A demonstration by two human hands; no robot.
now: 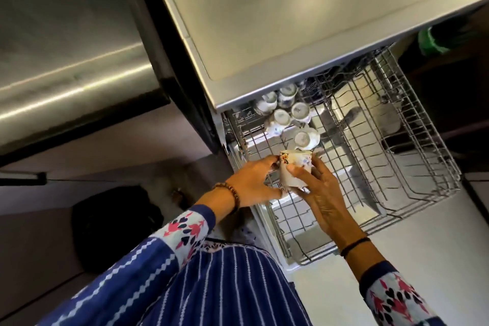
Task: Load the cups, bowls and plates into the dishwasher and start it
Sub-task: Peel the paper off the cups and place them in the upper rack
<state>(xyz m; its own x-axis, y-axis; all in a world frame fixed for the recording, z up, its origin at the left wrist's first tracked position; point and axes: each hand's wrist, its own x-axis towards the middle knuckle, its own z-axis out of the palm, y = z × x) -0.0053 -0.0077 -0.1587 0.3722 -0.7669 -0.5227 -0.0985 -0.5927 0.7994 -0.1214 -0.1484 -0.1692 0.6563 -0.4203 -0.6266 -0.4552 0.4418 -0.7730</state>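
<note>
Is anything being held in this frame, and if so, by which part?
Yes, a floral cup, held over the rack. The right hand has its grip around the cup's side wall; the left hand touches its other side.

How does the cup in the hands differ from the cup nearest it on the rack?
The held cup is gripped by the left hand and right hand above the upper rack; the nearest racked cup sits upside down in the rack, untouched. The held cup shows its side with an orange floral print; the racked cup shows its base. Both are white patterned china.
</note>
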